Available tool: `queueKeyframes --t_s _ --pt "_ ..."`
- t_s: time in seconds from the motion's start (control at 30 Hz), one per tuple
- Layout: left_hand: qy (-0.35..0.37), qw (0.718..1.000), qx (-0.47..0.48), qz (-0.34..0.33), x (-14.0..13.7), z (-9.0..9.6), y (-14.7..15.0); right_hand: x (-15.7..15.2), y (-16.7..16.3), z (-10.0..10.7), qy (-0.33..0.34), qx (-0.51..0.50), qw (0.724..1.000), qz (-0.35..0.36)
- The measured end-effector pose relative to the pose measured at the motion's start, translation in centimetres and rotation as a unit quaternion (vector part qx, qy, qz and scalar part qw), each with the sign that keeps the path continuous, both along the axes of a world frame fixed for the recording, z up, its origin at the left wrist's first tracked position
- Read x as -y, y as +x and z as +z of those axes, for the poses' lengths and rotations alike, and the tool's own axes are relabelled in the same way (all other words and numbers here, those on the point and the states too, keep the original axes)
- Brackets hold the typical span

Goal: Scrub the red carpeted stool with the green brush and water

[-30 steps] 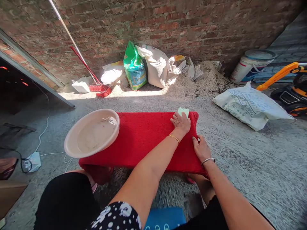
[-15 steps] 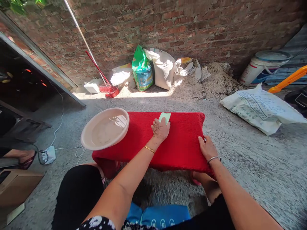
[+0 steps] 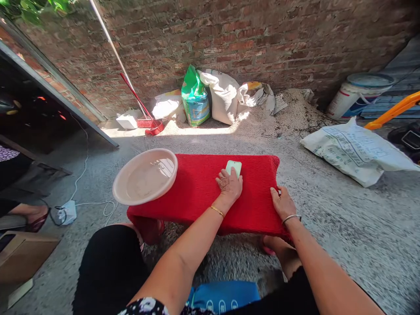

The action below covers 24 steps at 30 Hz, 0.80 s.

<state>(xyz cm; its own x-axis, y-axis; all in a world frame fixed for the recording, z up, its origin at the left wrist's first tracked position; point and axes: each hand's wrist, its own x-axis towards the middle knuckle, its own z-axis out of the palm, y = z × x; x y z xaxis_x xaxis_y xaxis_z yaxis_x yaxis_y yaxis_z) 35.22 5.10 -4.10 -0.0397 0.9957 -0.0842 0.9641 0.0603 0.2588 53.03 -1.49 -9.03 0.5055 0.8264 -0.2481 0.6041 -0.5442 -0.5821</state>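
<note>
My left hand (image 3: 230,184) is closed over a flat, pale green scrub brush (image 3: 234,166), pressing it down on a red cloth (image 3: 197,183). Only the far end of the brush shows, with a small dark hole; its underside is hidden. The cloth is spread over a low bench or table and hangs over the near edge. At the cloth's right edge, my right hand (image 3: 283,203) grips it, thumb on top and fingers curled over the side. A pale plastic basin (image 3: 121,192) holding water sits on the bench's left end.
Sacks (image 3: 224,98), a broom and a red dustpan (image 3: 155,128) stand along the brick wall. A white bag (image 3: 351,151) lies on the right, near a bucket (image 3: 361,96). At left are a cardboard box (image 3: 29,258), a cable and another person's foot (image 3: 37,214).
My left hand has slid the brush to the right and slightly nearer over the red cloth. My right hand keeps its hold at the edge.
</note>
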Motion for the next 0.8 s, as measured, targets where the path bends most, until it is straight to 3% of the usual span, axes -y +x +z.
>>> queueKeyframes --t_s 0.2,0.33,0.5,0.63,0.8 --pt "-0.027 0.982 0.090 -0.161 2.8 0.2 8.5 0.3 0.7 -0.7 -0.003 -0.005 1.000 0.030" --pt "-0.056 0.972 0.124 -0.193 3.6 1.8 8.9 0.3 1.1 -1.1 0.006 0.003 0.999 0.042" --pt "-0.063 0.972 0.134 -0.184 2.9 2.9 2.4 -0.1 0.8 -0.9 0.003 -0.016 1.000 -0.013" --pt "-0.105 0.955 0.214 -0.177 1.9 2.5 -4.3 -0.3 0.7 -0.9 0.015 -0.013 1.000 -0.011" --pt "-0.196 0.873 0.427 -0.131 1.5 2.4 -11.1 -0.5 1.0 -0.9 0.017 -0.001 1.000 -0.013"
